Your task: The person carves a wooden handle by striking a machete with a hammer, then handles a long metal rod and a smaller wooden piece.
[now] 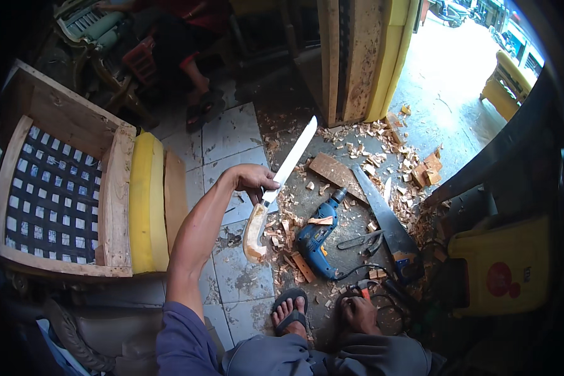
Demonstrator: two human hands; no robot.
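Blue-purple sleeve, grey trousers, dark sandals

The left arm is reaching forward from the lower edge, bare below a purple sleeve, with the elbow almost straight. The left hand is bending down at the wrist, its fingers closing on a knife. The right hand is not showing.

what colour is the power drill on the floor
Blue, with a dark chuck; the drill shows in the head view.
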